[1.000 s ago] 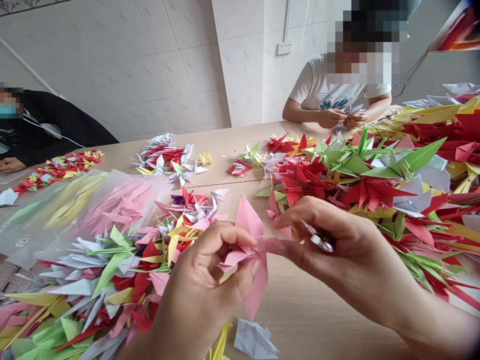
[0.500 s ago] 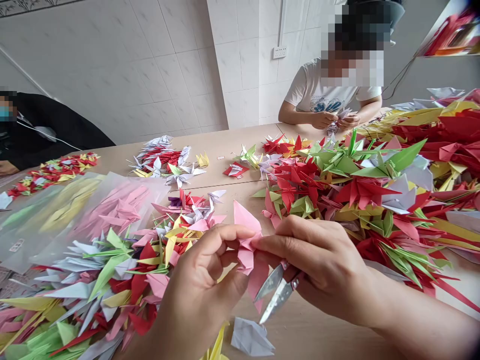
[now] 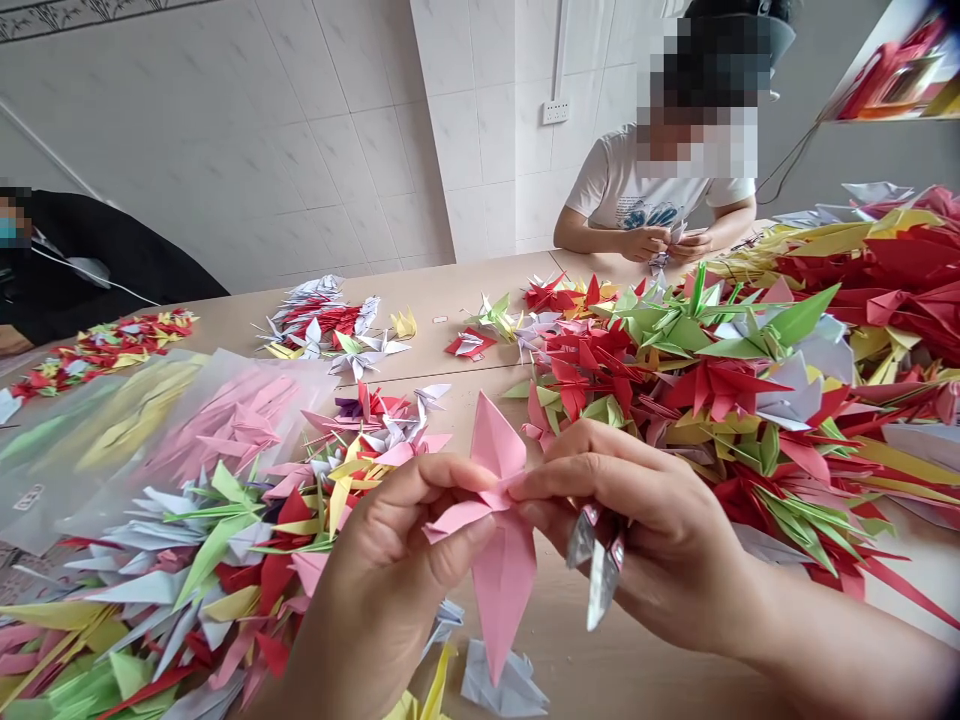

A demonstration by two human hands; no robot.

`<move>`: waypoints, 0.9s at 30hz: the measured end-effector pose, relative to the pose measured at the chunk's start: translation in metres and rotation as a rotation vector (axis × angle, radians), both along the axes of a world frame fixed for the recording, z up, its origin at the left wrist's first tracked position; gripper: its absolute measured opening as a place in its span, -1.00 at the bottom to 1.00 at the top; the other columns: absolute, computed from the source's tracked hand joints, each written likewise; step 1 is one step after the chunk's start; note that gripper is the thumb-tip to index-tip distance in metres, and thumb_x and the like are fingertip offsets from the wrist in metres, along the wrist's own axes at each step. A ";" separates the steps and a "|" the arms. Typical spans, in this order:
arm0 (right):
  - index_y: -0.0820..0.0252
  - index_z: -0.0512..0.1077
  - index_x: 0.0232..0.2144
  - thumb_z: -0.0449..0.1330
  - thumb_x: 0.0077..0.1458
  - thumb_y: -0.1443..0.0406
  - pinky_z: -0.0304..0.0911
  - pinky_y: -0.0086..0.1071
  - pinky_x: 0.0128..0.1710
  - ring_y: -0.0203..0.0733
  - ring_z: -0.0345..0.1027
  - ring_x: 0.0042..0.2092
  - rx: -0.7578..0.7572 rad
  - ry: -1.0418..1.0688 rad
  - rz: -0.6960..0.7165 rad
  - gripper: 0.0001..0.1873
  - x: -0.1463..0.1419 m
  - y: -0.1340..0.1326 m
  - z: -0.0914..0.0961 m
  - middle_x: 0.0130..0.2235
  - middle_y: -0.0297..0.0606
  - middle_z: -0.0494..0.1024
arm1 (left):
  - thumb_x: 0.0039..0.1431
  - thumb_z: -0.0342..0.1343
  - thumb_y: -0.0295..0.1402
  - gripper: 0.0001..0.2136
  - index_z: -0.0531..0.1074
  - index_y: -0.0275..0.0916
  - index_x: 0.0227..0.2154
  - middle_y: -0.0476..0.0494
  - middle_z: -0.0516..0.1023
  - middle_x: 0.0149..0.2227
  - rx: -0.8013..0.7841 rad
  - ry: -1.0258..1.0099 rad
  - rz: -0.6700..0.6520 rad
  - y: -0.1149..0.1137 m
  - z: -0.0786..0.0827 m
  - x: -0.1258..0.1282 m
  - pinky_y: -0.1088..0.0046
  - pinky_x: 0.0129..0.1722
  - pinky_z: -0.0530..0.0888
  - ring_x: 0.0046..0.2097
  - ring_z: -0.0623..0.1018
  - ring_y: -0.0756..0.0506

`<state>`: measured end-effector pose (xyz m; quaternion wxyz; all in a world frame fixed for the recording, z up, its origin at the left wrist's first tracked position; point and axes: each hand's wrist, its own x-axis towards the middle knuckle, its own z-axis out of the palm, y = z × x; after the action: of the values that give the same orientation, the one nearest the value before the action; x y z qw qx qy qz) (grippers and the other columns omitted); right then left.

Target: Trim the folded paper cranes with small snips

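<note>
A pink folded paper flower (image 3: 496, 520) is held over the wooden table (image 3: 600, 660) between both my hands. My left hand (image 3: 390, 580) pinches its left petals with thumb and fingers. My right hand (image 3: 645, 530) pinches the flower's middle from the right with thumb and forefinger, and also keeps a small pair of scissors (image 3: 598, 565) tucked under its fingers, blades pointing down. One petal stands up, a long one hangs down.
A big heap of red, green, yellow and white paper flowers (image 3: 750, 390) fills the right side; another heap (image 3: 210, 560) lies at the left beside clear bags (image 3: 150, 420) of flowers. A person in white (image 3: 660, 200) folds paper across the table; another person in black (image 3: 75, 260) sits far left.
The flower has been turned and spread, a long petal now hanging down. The scissors have swung from pointing left-down to nearly straight down in my right hand.
</note>
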<state>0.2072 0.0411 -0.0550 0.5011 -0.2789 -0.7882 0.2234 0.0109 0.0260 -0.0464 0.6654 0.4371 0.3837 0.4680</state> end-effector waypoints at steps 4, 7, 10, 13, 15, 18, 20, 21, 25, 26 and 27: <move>0.18 0.56 -0.23 0.27 0.17 0.47 0.38 -0.47 -0.24 -0.28 0.46 -0.23 -0.149 0.122 0.025 -0.85 -0.003 0.003 0.003 -0.28 -0.26 0.57 | 0.11 0.36 -0.46 -0.89 0.63 -0.10 -0.34 0.05 0.59 -0.33 -0.049 -0.121 -0.008 0.004 0.002 0.002 0.70 -0.26 0.49 -0.29 0.56 0.06; 0.20 0.55 -0.34 0.30 0.16 0.42 0.40 -0.44 -0.29 -0.24 0.49 -0.26 -0.313 0.153 0.025 -0.95 -0.004 0.003 0.006 -0.33 -0.26 0.62 | 0.09 0.39 -0.47 -0.88 0.64 -0.11 -0.34 0.07 0.60 -0.35 -0.061 -0.151 -0.016 0.005 0.003 0.004 0.76 -0.31 0.47 -0.33 0.55 0.10; 0.21 0.56 -0.39 0.36 0.11 0.30 0.40 -0.41 -0.34 -0.21 0.49 -0.31 -0.477 0.181 0.026 -0.92 -0.003 0.002 0.010 -0.36 -0.26 0.64 | 0.06 0.41 -0.44 -0.88 0.64 -0.09 -0.35 0.05 0.63 -0.34 -0.060 -0.146 -0.008 0.004 0.004 0.004 0.73 -0.30 0.49 -0.33 0.57 0.08; 0.19 0.58 -0.40 0.40 0.07 0.19 0.42 -0.39 -0.36 -0.19 0.49 -0.33 -0.591 0.219 0.059 -0.82 -0.002 0.001 0.012 -0.37 -0.25 0.65 | 0.05 0.42 -0.40 -0.87 0.64 -0.06 -0.34 0.03 0.64 -0.33 -0.049 -0.137 -0.014 0.002 0.004 0.003 0.70 -0.31 0.50 -0.33 0.58 0.06; 0.18 0.60 -0.41 0.40 0.06 0.13 0.42 -0.39 -0.38 -0.19 0.49 -0.34 -0.639 0.234 0.074 -0.77 -0.003 0.000 0.014 -0.38 -0.25 0.66 | 0.08 0.41 -0.39 -0.88 0.63 -0.06 -0.32 0.04 0.62 -0.34 -0.038 -0.142 -0.043 0.001 0.003 0.002 0.70 -0.31 0.48 -0.35 0.56 0.07; 0.17 0.61 -0.44 0.42 0.02 0.10 0.41 -0.39 -0.40 -0.20 0.46 -0.37 -0.678 0.266 0.082 -0.75 -0.004 0.000 0.017 -0.42 -0.27 0.64 | 0.11 0.38 -0.38 -0.88 0.62 -0.04 -0.29 0.03 0.61 -0.32 -0.041 -0.148 -0.079 0.000 0.000 0.000 0.66 -0.27 0.47 -0.32 0.54 0.07; 0.17 0.62 -0.46 0.45 -0.02 0.16 0.39 -0.42 -0.41 -0.24 0.43 -0.39 -0.704 0.298 0.095 -0.79 -0.005 0.001 0.017 -0.45 -0.29 0.63 | 0.12 0.38 -0.37 -0.88 0.61 -0.03 -0.28 0.02 0.59 -0.29 -0.047 -0.145 -0.096 0.000 0.000 -0.001 0.64 -0.25 0.46 -0.30 0.52 0.05; 0.18 0.63 -0.46 0.47 -0.04 0.19 0.37 -0.44 -0.41 -0.26 0.42 -0.40 -0.726 0.318 0.106 -0.82 -0.005 0.001 0.017 -0.45 -0.30 0.63 | 0.12 0.38 -0.37 -0.88 0.61 -0.03 -0.28 0.02 0.58 -0.29 -0.048 -0.140 -0.102 0.000 0.000 0.000 0.64 -0.24 0.45 -0.29 0.52 0.05; 0.16 0.66 -0.44 0.50 -0.09 0.30 0.35 -0.51 -0.41 -0.34 0.40 -0.41 -0.860 0.429 0.197 -0.88 -0.004 0.003 0.013 -0.43 -0.35 0.64 | 0.11 0.39 -0.37 -0.87 0.58 -0.04 -0.29 0.04 0.55 -0.29 -0.032 -0.114 -0.117 -0.001 0.002 0.001 0.64 -0.23 0.44 -0.29 0.50 0.06; 0.15 0.67 -0.42 0.50 -0.08 0.31 0.35 -0.52 -0.39 -0.35 0.41 -0.40 -0.889 0.459 0.237 -0.89 -0.003 0.003 0.011 -0.42 -0.36 0.65 | 0.11 0.39 -0.36 -0.87 0.57 -0.04 -0.30 0.04 0.55 -0.29 -0.021 -0.099 -0.114 -0.001 0.002 0.002 0.64 -0.23 0.44 -0.29 0.50 0.06; 0.13 0.67 -0.40 0.49 -0.06 0.32 0.36 -0.53 -0.37 -0.36 0.43 -0.39 -0.913 0.487 0.279 -0.89 -0.003 0.004 0.010 -0.41 -0.37 0.65 | 0.11 0.38 -0.37 -0.87 0.56 -0.05 -0.30 0.04 0.54 -0.30 -0.005 -0.079 -0.106 -0.002 0.003 0.003 0.65 -0.24 0.44 -0.29 0.49 0.06</move>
<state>0.2045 0.0448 -0.0453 0.4626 -0.3012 -0.5014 0.6663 0.0135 0.0238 -0.0437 0.7050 0.4363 0.3346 0.4480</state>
